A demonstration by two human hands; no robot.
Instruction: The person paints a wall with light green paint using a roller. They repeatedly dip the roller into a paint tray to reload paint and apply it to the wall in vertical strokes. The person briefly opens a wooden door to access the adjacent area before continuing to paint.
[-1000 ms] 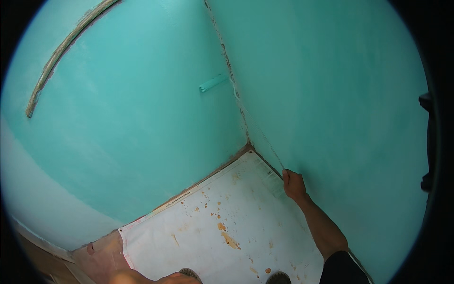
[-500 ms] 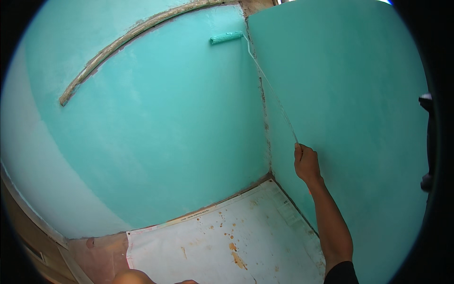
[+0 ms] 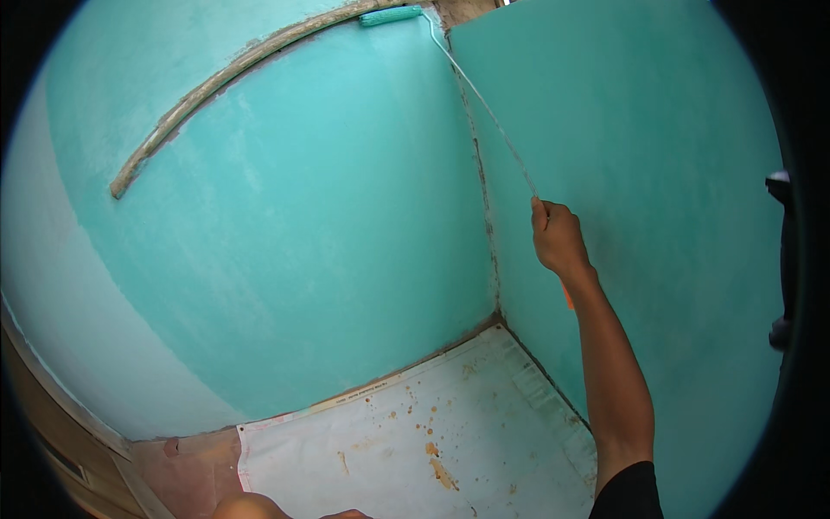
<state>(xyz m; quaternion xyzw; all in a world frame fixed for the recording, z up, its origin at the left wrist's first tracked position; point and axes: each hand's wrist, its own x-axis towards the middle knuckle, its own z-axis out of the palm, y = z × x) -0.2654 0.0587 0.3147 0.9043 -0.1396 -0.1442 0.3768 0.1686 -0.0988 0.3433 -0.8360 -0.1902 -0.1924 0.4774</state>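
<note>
walls: we see two turquoise walls [image 3: 328,225] meeting at a rough, unpainted corner seam [image 3: 484,216]
trim: we see a curved bare strip [image 3: 225,73] across the upper left wall
floor: we see a white drop sheet [image 3: 450,441], rust-stained, against both walls; pinkish floor [image 3: 194,458] beside it

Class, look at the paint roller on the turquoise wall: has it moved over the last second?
Yes. The paint roller has climbed the wall beside the corner seam, from mid-height to the strip at the top.
</note>
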